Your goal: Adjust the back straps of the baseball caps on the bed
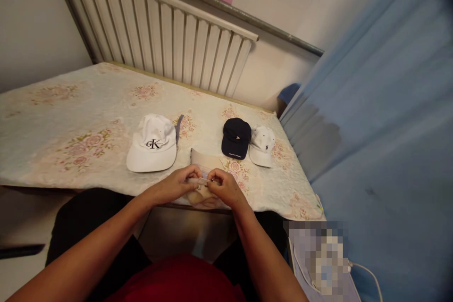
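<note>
At the front edge of the table, my left hand [182,183] and my right hand [226,186] meet over a beige cap [207,158]. Fingers of both hands pinch a narrow pale strap on it, with a small metal buckle hanging between them. The fingers hide part of the strap. Left of my hands lies a white cap [152,144] with large black letters on its front and a grey strap sticking out behind. To the right, a black cap [236,138] sits against a smaller white cap [262,145] with a small dark emblem.
A flower-patterned cloth [85,118] covers the table. Behind it stands a white radiator [166,37]. A blue curtain [368,118] hangs along the right side. At the lower right, a blurred-out item [329,264] rests on a small surface beside a white cable [370,273].
</note>
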{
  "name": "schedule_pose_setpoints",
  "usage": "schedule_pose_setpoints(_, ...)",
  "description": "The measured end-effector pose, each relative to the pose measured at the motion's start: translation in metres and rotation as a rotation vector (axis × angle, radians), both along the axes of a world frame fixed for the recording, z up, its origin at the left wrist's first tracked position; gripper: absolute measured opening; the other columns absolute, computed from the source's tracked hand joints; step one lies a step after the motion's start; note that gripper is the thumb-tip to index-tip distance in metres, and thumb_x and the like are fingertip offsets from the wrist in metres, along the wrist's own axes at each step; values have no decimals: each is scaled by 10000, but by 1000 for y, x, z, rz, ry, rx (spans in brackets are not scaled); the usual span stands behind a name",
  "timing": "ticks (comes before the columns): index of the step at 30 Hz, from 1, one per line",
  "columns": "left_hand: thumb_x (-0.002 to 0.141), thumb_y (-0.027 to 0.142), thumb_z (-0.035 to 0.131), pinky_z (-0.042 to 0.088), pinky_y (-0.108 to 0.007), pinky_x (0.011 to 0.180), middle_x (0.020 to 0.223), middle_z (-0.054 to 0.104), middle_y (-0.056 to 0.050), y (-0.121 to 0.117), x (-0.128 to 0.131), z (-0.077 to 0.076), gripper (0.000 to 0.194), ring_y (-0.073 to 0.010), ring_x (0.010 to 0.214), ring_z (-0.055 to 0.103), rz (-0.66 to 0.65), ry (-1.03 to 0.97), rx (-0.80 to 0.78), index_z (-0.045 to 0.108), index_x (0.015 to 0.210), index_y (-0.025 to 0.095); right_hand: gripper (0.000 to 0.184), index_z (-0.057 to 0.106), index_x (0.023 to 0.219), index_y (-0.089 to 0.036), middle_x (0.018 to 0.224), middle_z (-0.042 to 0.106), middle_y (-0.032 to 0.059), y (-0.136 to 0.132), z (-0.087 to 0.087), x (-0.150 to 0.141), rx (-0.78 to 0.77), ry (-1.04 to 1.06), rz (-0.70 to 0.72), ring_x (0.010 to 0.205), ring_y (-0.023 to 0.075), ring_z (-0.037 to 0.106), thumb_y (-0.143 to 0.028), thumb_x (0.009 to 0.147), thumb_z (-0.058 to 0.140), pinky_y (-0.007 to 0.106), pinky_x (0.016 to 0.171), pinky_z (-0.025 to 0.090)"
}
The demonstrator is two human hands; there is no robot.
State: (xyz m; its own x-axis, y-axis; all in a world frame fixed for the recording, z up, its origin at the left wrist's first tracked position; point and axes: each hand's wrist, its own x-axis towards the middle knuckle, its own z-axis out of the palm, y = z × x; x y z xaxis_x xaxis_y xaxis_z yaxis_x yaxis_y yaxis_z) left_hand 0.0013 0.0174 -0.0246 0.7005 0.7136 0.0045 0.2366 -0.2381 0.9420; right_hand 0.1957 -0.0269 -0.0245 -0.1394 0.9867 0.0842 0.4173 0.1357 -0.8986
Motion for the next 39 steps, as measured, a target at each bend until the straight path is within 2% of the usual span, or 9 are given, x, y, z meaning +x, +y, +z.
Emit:
schedule_pose_setpoints(5,777,254,506,394,-252,656,834,590,9,0,-1,-1,281,-164,738,533,-3,29,-18,523,1054,209,56,588,722,-198,629,502,-60,0,-2,0,-27,52,-6,571,100,423,-168,698,548,218,565,347)
schedule_pose_setpoints(13,759,272,531,381,-236,638,774,588,19,3,5,3,167,-159,718,542,4,41,-8,588,900,203,47,601,752,-198,645,501,-61,-2,0,6,-46,96,28,579,94,415,-203,710,619,212,549,319)
schedule_pose_setpoints(18,767,255,519,375,-236,645,765,569,21,2,7,6,147,-154,712,527,2,33,-16,582,885,195,193,628,810,-199,710,565,-52,-3,-2,15,-147,232,136,628,95,484,-255,659,735,217,601,357)
schedule_pose_setpoints(20,761,248,517,375,-237,646,761,568,23,2,6,6,147,-155,712,528,-5,39,-19,579,883,195,198,634,816,-194,718,590,-43,-3,-3,16,-201,313,154,631,97,513,-272,666,738,222,612,378)
schedule_pose_setpoints(27,757,258,534,350,-233,626,733,539,30,5,6,6,141,-143,678,499,-46,33,-46,575,874,193,153,626,717,-173,647,580,-39,-2,-4,13,-211,389,91,579,91,504,-287,686,723,224,588,384)
schedule_pose_setpoints(30,762,280,557,316,-221,596,704,513,40,8,8,10,144,-129,644,463,-90,42,-117,571,873,190,117,631,725,-174,642,569,-42,-1,-6,14,-192,371,108,587,92,496,-264,698,701,223,589,372)
schedule_pose_setpoints(34,779,382,596,293,-218,599,704,511,33,17,9,19,221,-124,649,430,-238,65,-248,582,849,173,71,646,734,-179,659,573,-40,-3,-6,15,-157,297,147,605,94,493,-239,715,680,221,600,363)
schedule_pose_setpoints(39,797,470,583,288,-235,583,640,461,28,27,13,20,319,-122,605,374,-299,55,-438,590,697,168,18,665,731,-200,729,629,-30,-10,9,12,-90,188,188,712,120,554,-202,731,647,234,710,405)
